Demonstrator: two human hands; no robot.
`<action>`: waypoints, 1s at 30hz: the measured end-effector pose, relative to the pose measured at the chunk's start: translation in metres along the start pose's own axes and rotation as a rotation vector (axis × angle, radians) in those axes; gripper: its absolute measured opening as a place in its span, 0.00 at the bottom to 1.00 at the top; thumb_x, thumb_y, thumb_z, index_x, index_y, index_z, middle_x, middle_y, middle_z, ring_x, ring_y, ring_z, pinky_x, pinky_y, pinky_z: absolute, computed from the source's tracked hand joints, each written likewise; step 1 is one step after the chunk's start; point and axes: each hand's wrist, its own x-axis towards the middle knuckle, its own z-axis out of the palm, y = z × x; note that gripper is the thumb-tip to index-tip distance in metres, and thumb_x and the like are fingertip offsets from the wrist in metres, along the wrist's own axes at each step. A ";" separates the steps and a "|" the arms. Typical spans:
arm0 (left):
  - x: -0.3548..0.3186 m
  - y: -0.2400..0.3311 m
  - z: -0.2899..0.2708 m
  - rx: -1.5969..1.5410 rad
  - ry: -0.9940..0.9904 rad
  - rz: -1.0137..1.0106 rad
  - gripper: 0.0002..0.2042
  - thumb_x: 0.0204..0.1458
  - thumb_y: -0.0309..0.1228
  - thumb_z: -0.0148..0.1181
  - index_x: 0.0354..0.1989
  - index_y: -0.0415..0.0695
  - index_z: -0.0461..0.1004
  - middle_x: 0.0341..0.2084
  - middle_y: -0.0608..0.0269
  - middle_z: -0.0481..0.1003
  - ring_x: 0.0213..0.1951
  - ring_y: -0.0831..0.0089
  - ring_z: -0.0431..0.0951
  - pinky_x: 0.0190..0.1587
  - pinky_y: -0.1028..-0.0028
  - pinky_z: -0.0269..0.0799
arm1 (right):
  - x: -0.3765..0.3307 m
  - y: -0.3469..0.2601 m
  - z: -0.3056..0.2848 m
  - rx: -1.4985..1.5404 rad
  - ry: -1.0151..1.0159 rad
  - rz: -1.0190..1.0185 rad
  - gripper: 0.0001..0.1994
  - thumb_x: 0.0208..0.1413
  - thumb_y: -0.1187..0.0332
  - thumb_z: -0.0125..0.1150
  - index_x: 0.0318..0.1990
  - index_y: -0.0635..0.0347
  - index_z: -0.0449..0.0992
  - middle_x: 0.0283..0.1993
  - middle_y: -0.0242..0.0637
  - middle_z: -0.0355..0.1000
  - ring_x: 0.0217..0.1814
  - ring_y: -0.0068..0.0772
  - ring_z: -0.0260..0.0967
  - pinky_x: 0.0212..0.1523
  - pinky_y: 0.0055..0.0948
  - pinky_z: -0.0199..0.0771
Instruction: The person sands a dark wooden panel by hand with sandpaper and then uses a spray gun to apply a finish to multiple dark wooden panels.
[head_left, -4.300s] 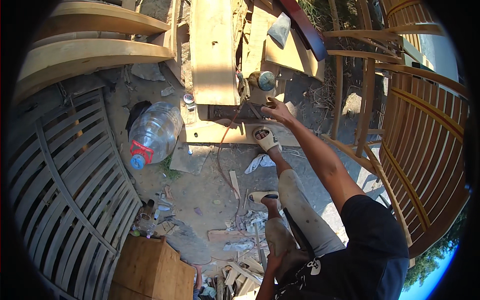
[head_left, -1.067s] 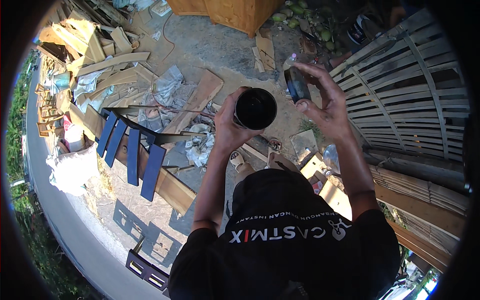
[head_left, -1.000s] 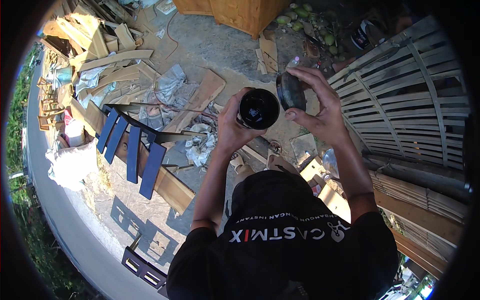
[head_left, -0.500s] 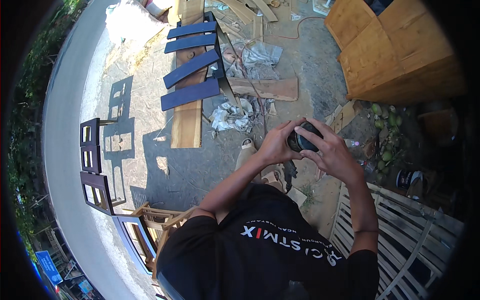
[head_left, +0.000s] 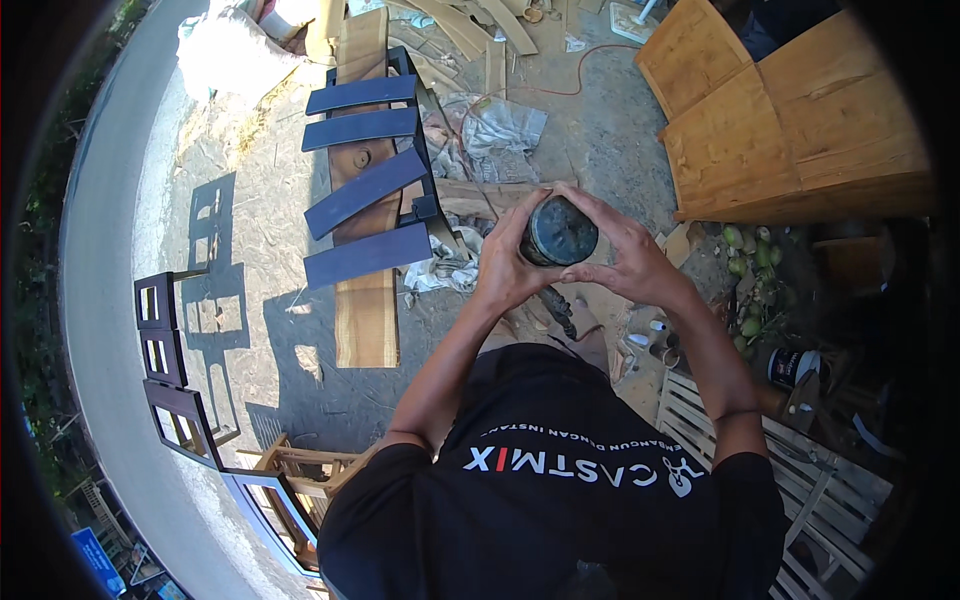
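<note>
Both hands are wrapped round a dark, round lidded cup (head_left: 562,230) in front of my chest, with its flat top turned up. My left hand (head_left: 505,262) grips its left side and my right hand (head_left: 638,262) its right, thumbs at the near edge and fingers meeting at the far edge. Just below the cup hangs a dark grip-like part (head_left: 560,312), which looks like the body of a spray gun; its lower end is blurred against the ground.
Dark painted boards (head_left: 365,128) lie across a long wooden plank (head_left: 368,335) on the left. Dark frames (head_left: 160,305) stand by the road. A wooden cabinet (head_left: 740,140) is at far right, near green coconuts (head_left: 750,262), a paint can (head_left: 790,368) and a slatted bench (head_left: 800,470). A red hose (head_left: 575,80) crosses the ground.
Both hands have moved the cup left and slightly farther away, and its top now faces up more fully. My view has shifted, so the boards sit lower and further left.
</note>
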 end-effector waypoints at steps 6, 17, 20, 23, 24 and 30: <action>0.095 -0.005 -0.022 -0.049 0.152 -0.012 0.49 0.36 0.30 0.84 0.71 0.38 0.64 0.54 0.51 0.80 0.55 0.67 0.82 0.58 0.66 0.78 | 0.008 0.079 0.030 0.204 -0.130 0.277 0.52 0.47 0.47 0.80 0.76 0.62 0.58 0.72 0.55 0.65 0.76 0.50 0.62 0.74 0.43 0.62; 0.251 -0.038 -0.004 0.043 0.257 -0.025 0.48 0.42 0.34 0.81 0.73 0.40 0.60 0.64 0.48 0.72 0.66 0.60 0.73 0.69 0.61 0.67 | 0.165 0.217 0.004 0.374 0.090 0.224 0.15 0.65 0.63 0.66 0.49 0.68 0.79 0.33 0.43 0.80 0.35 0.26 0.78 0.40 0.33 0.76; 0.253 -0.082 0.037 -0.008 0.671 -0.218 0.28 0.55 0.33 0.72 0.63 0.39 0.70 0.51 0.50 0.80 0.54 0.57 0.81 0.59 0.62 0.74 | 0.206 0.242 -0.054 0.326 0.035 0.103 0.17 0.66 0.57 0.65 0.44 0.66 0.80 0.27 0.40 0.77 0.30 0.26 0.75 0.33 0.34 0.74; 0.229 -0.106 0.098 -0.197 0.592 -0.600 0.14 0.64 0.28 0.61 0.54 0.35 0.75 0.45 0.54 0.81 0.48 0.67 0.81 0.54 0.67 0.76 | 0.237 0.264 -0.100 0.328 -0.175 0.066 0.17 0.65 0.56 0.66 0.43 0.65 0.80 0.26 0.40 0.76 0.28 0.26 0.74 0.31 0.33 0.72; 0.233 -0.096 0.117 -0.360 0.522 -0.560 0.12 0.66 0.28 0.60 0.53 0.35 0.75 0.45 0.57 0.81 0.48 0.71 0.80 0.54 0.67 0.76 | 0.247 0.270 -0.105 0.332 -0.268 0.025 0.17 0.65 0.56 0.66 0.43 0.65 0.80 0.26 0.40 0.76 0.28 0.26 0.74 0.31 0.33 0.72; 0.228 -0.087 0.196 -0.581 0.583 -0.447 0.08 0.67 0.26 0.60 0.48 0.35 0.78 0.38 0.65 0.80 0.41 0.80 0.77 0.47 0.70 0.76 | 0.267 0.264 -0.107 0.446 -0.656 -0.215 0.14 0.64 0.60 0.67 0.44 0.65 0.80 0.27 0.43 0.77 0.29 0.27 0.77 0.31 0.34 0.73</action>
